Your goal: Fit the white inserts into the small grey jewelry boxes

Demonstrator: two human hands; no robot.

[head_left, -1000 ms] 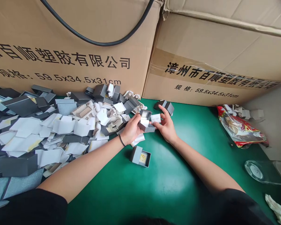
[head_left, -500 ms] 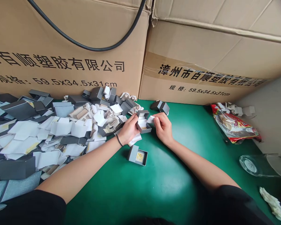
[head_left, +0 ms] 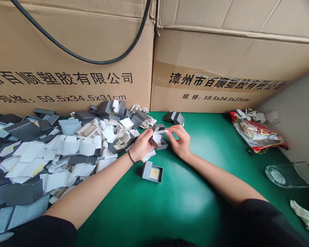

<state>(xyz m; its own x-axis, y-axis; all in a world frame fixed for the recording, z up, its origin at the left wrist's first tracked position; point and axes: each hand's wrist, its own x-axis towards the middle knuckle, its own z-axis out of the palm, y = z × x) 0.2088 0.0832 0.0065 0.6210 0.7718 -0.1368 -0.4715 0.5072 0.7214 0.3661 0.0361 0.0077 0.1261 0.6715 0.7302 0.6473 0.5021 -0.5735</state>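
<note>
My left hand (head_left: 143, 144) grips a small dark grey hinged box (head_left: 161, 145) by its left side, its lid raised and white lining showing inside. Between the thumb and fingers of my right hand (head_left: 180, 140) is a white paper piece (head_left: 161, 131), held across the box's opening. Another white sheet (head_left: 148, 155) lies on the table just under my left hand. Nearer to me stands a second open grey box (head_left: 154, 172) with a yellowish patch inside. Behind my hands sits a closed-looking dark box (head_left: 174, 118).
A heap of grey boxes and white paper inserts (head_left: 67, 145) covers the left side of the green table (head_left: 185, 212). Large cardboard cartons (head_left: 208, 68) stand behind, with a black cable (head_left: 92, 61) hanging in front. At right are a red snack bag (head_left: 260, 133), a glass (head_left: 276, 175) and crumpled tissue (head_left: 305, 216).
My right hand has brought the white paper piece left, from beside the box to over its opening. The view has shifted slightly.
</note>
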